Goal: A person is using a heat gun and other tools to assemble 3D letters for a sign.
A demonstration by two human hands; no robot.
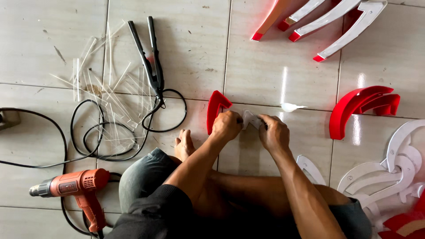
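Note:
I sit cross-legged on a tiled floor. My left hand and my right hand both grip a small white acrylic piece between them, just above the floor. A red curved acrylic strip stands on edge right beside my left hand, touching or nearly touching its knuckles. A small white glue tube lies just beyond my right hand.
A black flat-iron tool with coiled black cord lies at the left among several clear plastic strips. An orange heat gun rests at lower left. Red and white letter shapes lie at the top right, right and lower right.

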